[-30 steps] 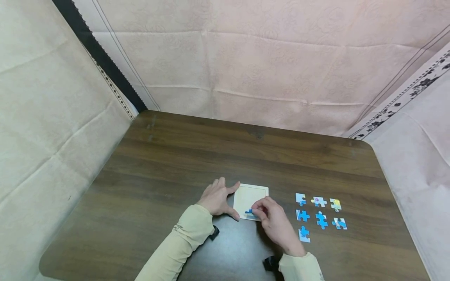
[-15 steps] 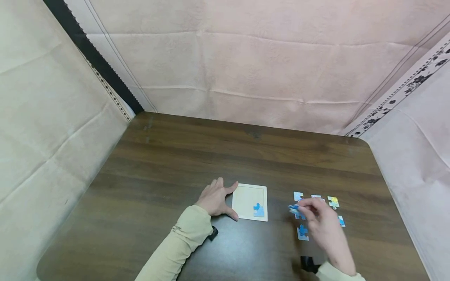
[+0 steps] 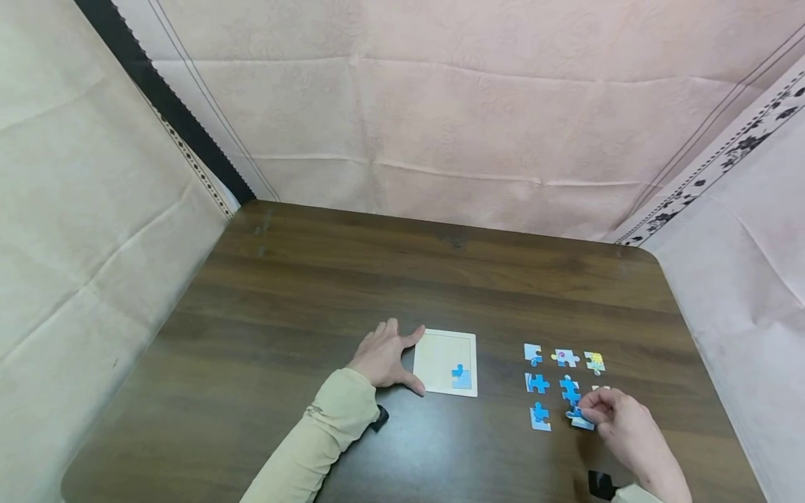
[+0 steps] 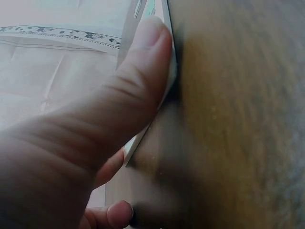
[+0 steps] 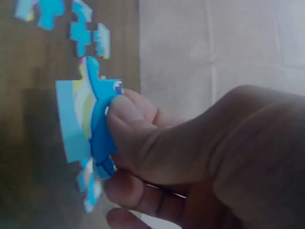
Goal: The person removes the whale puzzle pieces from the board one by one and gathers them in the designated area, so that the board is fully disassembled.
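A square cream puzzle tray point(image 3: 434, 356) lies on the table, with one blue jigsaw piece point(image 3: 462, 379) in its lower right part. My left hand point(image 3: 385, 356) rests at the tray's left side, thumb and index finger spread against the edge. In the left wrist view its thumb point(image 4: 147, 62) presses along the tray's rim. Well to the right, my right hand point(image 3: 632, 426) pinches another jigsaw piece between thumb and fingers, low beside the loose pieces. Up close, this held jigsaw piece point(image 5: 78, 114) is light and dark blue with yellow stripes and an eye.
Loose jigsaw pieces point(image 3: 537, 383) lie in rough rows right of the tray, several in all; one point(image 3: 600, 388) is mostly hidden behind my right hand. The brown wooden table point(image 3: 352, 279) has pale cloth point(image 3: 453, 126) hanging behind it and at both sides.
My right hand has left the tray and moved right with a jigsaw piece, passing over the loose ones to their lowest row. One piece stays in the tray. My left hand keeps its place.
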A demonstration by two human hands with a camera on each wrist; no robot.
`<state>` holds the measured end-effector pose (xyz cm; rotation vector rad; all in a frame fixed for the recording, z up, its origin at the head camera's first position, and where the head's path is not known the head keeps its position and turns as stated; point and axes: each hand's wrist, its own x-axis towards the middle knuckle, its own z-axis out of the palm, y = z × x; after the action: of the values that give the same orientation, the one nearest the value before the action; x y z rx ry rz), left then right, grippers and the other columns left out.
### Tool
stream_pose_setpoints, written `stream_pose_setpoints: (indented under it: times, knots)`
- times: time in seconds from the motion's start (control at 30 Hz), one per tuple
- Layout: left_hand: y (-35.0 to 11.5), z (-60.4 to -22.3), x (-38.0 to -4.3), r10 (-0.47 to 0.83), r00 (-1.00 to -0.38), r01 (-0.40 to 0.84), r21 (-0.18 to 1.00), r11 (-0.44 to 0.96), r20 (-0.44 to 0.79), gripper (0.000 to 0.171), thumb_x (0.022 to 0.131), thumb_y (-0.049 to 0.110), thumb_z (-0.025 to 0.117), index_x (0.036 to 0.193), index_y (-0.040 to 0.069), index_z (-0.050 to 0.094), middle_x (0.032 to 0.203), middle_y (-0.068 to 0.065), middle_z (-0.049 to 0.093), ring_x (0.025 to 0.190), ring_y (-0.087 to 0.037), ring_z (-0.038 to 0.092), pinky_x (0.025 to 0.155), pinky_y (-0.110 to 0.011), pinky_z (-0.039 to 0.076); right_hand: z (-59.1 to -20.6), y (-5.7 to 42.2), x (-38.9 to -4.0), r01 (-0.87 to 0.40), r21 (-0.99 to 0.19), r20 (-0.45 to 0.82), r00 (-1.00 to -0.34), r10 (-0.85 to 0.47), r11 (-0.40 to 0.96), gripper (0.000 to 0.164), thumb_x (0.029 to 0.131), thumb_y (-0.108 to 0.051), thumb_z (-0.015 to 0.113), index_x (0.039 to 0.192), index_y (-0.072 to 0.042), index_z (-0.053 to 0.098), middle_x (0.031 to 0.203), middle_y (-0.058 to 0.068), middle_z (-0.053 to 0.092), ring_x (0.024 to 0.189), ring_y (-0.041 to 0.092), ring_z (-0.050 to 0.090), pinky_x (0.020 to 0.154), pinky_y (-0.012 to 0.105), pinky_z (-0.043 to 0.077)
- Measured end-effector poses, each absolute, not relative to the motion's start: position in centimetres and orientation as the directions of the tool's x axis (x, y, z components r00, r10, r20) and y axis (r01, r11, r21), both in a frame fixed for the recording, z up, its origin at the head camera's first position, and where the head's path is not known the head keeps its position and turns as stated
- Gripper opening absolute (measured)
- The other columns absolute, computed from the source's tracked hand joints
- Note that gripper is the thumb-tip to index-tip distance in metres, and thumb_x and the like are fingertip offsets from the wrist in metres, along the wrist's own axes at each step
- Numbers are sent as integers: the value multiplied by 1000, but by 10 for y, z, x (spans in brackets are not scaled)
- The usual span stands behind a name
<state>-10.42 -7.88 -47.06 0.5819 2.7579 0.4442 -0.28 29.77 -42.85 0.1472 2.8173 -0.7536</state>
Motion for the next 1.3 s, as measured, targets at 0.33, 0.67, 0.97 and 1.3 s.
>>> stream_pose_setpoints:
  times: [0.33, 0.67, 0.97, 1.3]
  knots:
    - [-79, -472, -105, 431, -878, 346, 347, 872, -209, 113, 53, 70, 82, 149, 28, 39, 88, -2, 34, 78, -20, 33, 64, -28, 29, -441, 298, -5, 192, -467, -275, -959, 65, 863, 11, 87, -1, 67, 82, -10, 67, 76, -1, 62, 71, 16, 51, 62, 30, 40]
    - [-78, -472, -104, 429, -876, 343, 341, 875, -221, 113, 54, 71, 81, 150, 29, 38, 89, -2, 34, 79, -20, 33, 65, -28, 29, -450, 295, -2, 216, -429, -266, -958, 105, 877, 12, 86, -4, 69, 81, -15, 69, 79, -3, 63, 74, 17, 54, 68, 39, 41]
    - [-78, -472, -106, 431, -877, 350, 330, 877, -215, 113, 53, 71, 80, 150, 29, 38, 89, -1, 34, 79, -19, 33, 65, -27, 29, -458, 293, 4, 170, -432, -170, -980, 105, 886, 7, 86, -12, 73, 82, -16, 69, 85, 4, 60, 75, 18, 56, 66, 41, 41]
    - [-78, -472, -105, 429, -878, 349, 329, 877, -212, 113, 54, 71, 81, 149, 29, 38, 88, -1, 34, 79, -19, 33, 65, -27, 29, -458, 290, 4, 216, -439, -190, -971, 145, 872, 5, 85, -7, 72, 84, -10, 68, 86, 7, 58, 74, 19, 55, 63, 37, 42]
